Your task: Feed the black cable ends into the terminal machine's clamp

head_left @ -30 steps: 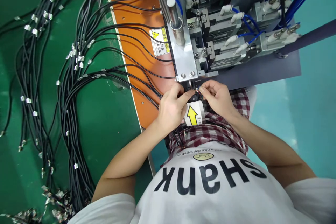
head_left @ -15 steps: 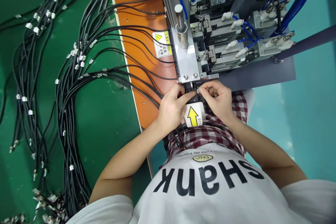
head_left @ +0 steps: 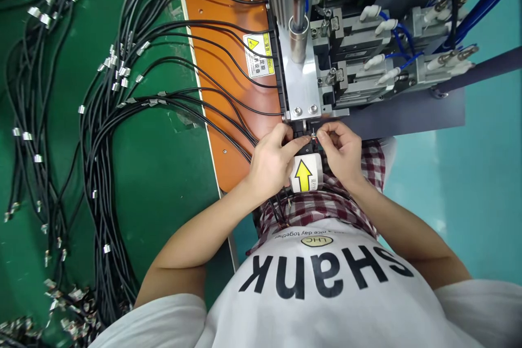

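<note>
At the front end of the machine, my left hand (head_left: 272,160) is closed with its thumb stretched to the right over a black fixture (head_left: 306,148). What lies under its curled fingers is hidden. Facing it from the right, my right hand (head_left: 341,151) pinches the small thin wires of a cable end (head_left: 314,136). The two hands nearly meet at these wires. Just below sits a white label with a yellow arrow (head_left: 303,173). Above my fingers is a bright metal plate (head_left: 302,89) of the machine.
Black cables (head_left: 228,92) cross the orange board (head_left: 228,160) into the machine's left side. Many more cables with silvery tags lie bundled on the green surface (head_left: 163,212). Cylinders with blue air hoses (head_left: 402,35) stand at right. A metal post (head_left: 299,22) rises from the plate.
The view has shifted, so the machine sits slightly higher and farther right. Both hands stay at the fixture; the wires between them show a little more clearly.
</note>
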